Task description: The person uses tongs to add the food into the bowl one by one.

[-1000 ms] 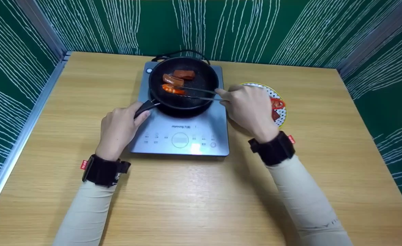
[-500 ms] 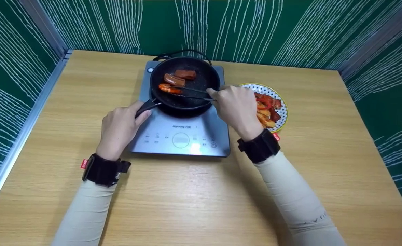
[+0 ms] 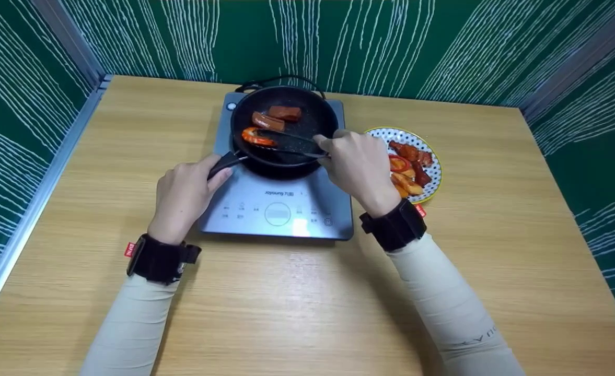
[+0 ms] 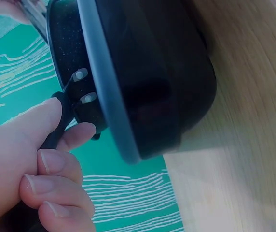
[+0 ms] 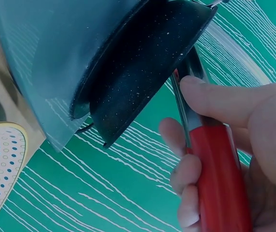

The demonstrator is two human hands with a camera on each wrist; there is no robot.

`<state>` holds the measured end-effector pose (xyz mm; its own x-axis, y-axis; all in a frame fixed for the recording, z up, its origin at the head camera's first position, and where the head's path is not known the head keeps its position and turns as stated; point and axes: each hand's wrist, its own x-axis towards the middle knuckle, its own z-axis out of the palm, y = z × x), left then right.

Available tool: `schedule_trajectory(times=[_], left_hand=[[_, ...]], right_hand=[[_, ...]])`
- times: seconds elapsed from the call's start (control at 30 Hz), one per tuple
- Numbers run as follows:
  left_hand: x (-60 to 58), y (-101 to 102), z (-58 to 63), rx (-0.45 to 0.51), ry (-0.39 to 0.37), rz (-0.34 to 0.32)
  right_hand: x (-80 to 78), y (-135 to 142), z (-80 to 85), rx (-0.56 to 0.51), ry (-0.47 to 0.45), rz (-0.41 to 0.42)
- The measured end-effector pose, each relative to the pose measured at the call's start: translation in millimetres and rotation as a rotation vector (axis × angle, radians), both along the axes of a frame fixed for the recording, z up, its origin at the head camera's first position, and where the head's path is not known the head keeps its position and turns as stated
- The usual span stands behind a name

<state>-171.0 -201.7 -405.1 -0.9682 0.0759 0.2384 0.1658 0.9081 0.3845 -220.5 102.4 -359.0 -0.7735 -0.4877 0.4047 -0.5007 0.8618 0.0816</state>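
My left hand [image 3: 184,196] grips the black handle [image 3: 224,164] of a frying pan [image 3: 307,122], its fingers curled round it in the left wrist view. The pan stands on an induction cooker [image 3: 278,183]. Metal tongs with a red grip [image 5: 220,179] are held in my right hand [image 3: 357,164], thumb along the metal. Their arms reach over the pan's near side and stand apart around an orange-red shrimp [image 3: 255,137] at the left of the pan. Two reddish-brown sausage-like pieces [image 3: 285,113] lie just behind the shrimp.
Right of the cooker, partly behind my right hand, a dotted plate [image 3: 432,180] with a yellow rim bears browned meat [image 3: 412,151], a red pepper ring [image 3: 399,163] and yellowish pieces [image 3: 406,184]. A black cable [image 3: 286,77] runs behind the pan. Green walls enclose the wooden table [image 3: 286,303].
My right hand has moved left with the tongs, uncovering more of the plate. The shrimp has shifted slightly left in the pan, and the tong arms now stand wider apart. My left hand stays put.
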Motion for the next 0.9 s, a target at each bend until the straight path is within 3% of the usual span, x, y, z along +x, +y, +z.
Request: schedule_trajectory(times=[0.57,0.9], left_hand=[[-0.6,0,2.1,0.005,-0.022,-0.002],[-0.9,1,0.4,0.007,-0.009,0.002]], right_hand=[[-3.0,1,-5.0,-0.048,-0.045,0.015],[0.6,19,-2.4,-0.089,-0.033,0.008]])
